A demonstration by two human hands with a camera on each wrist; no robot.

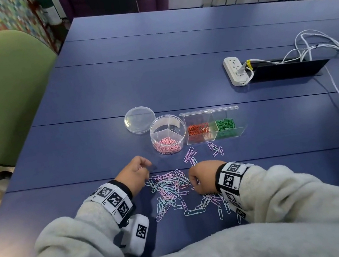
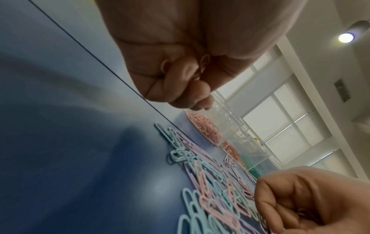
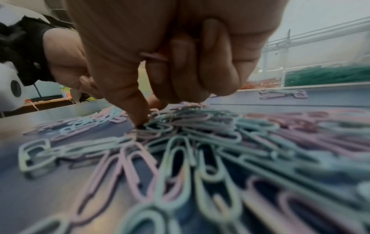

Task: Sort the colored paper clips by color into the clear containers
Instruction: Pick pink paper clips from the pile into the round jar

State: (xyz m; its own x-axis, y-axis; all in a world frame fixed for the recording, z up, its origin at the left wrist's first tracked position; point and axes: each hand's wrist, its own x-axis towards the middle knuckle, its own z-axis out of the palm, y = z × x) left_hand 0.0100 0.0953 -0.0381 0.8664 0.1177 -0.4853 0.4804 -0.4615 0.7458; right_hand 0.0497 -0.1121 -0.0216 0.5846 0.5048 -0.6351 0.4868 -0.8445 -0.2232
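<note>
Fingers of your right hand [image 3: 180,60] are curled tight around a few pink clips while the index tip presses into the loose pile of paper clips [image 1: 172,191] on the blue table [image 1: 155,74]. Your left hand [image 1: 134,173] is curled too, with pink clips tucked in its fold. These clips are light, stiff, slick-coated wire, and they likely hook one another, so pinch one by its rounded end and lift slowly. Pink goes in the round container [image 1: 167,134]; the rectangular container [image 1: 212,124] just beside it holds orange and green.
</note>
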